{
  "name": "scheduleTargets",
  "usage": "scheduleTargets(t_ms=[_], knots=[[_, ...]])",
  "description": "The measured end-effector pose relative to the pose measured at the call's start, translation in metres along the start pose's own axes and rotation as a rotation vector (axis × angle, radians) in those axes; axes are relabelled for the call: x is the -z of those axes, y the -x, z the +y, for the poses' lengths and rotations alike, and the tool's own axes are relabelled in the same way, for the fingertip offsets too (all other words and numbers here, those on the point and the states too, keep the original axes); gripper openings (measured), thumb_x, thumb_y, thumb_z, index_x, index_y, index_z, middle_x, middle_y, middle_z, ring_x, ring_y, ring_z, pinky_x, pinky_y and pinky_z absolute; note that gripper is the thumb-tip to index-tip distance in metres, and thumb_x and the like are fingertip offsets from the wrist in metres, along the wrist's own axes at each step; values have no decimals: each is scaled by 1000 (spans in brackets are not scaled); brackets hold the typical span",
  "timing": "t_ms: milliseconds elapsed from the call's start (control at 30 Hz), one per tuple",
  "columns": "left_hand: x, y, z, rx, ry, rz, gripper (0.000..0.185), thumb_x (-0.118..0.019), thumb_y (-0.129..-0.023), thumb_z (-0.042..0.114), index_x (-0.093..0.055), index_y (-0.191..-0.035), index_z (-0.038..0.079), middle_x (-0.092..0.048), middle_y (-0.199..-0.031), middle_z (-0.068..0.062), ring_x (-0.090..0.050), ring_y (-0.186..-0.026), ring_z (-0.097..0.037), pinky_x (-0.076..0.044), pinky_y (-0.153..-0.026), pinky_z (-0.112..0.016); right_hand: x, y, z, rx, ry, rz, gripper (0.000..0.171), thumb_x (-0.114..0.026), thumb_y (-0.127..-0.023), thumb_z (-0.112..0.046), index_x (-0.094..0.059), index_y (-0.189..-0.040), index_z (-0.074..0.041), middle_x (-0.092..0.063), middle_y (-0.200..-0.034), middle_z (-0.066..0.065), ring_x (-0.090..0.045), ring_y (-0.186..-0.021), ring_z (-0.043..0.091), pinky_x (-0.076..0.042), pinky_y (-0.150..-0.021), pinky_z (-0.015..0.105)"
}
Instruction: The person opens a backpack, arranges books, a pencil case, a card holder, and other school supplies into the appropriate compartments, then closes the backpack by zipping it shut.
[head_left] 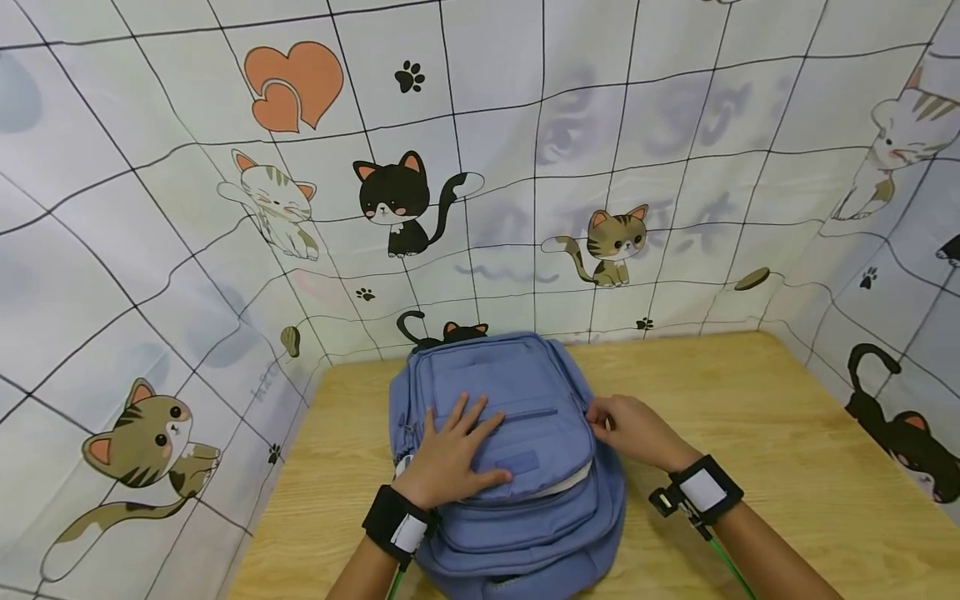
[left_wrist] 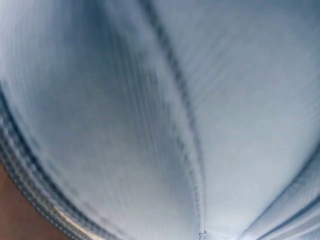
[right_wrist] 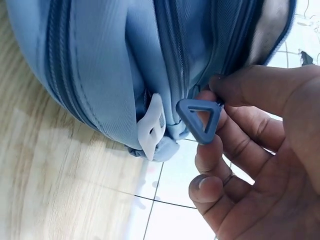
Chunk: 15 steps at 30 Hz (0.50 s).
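No readable text anywhere; the backpack [head_left: 517,433] patch is blank, the backdrop cloth [head_left: 675,167] shows only cat cartoons.

The person's left hand [head_left: 450,454] lay flat, palm down, on the front of the blue backpack [head_left: 510,392], its fingers straight and spread toward the far end of the bag, the forearm coming in from the near edge with a black wrist strap [head_left: 400,522] around it. The right hand [head_left: 633,432] sat at the backpack's right side, its fingers [right_wrist: 220,155] curled and its thumb and forefinger pinching a blue triangular zipper pull [right_wrist: 199,118] close against the bag's seam. That forearm angled in from the near right, also wearing a black strap [head_left: 705,490] at the wrist.
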<state>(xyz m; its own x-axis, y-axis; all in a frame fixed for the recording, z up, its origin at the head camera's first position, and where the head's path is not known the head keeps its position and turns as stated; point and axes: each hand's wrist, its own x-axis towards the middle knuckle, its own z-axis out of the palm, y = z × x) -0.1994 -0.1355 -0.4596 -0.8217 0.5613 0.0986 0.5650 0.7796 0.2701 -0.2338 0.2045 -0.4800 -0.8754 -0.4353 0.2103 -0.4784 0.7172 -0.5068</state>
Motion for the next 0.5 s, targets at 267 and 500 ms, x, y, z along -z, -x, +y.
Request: scheduleTargets(t_ms=[267,500], knots=[[1,0,0,-4,-1,9,87,-70,-95,64,-42,-165,20,-30,-175,-14,-19,-163,-48,-16,-115,-90,5,22,-16,2,91,26,17,-73,-97,-6,-68,-89,-19,-59,-80,-11,-48,-72,2,-42,-62,23],[2,-1,0,-3,-2,8,87,-70,-95,65,-43,-165,20,-30,-175,-15,-19,-163,-48,-17,-114,-91,7,44,-30,-13,112,19,15,-78,-95,-10,-72,-90,-23,-58,-81,-14,-48,-72,-2,-43,-61,21]])
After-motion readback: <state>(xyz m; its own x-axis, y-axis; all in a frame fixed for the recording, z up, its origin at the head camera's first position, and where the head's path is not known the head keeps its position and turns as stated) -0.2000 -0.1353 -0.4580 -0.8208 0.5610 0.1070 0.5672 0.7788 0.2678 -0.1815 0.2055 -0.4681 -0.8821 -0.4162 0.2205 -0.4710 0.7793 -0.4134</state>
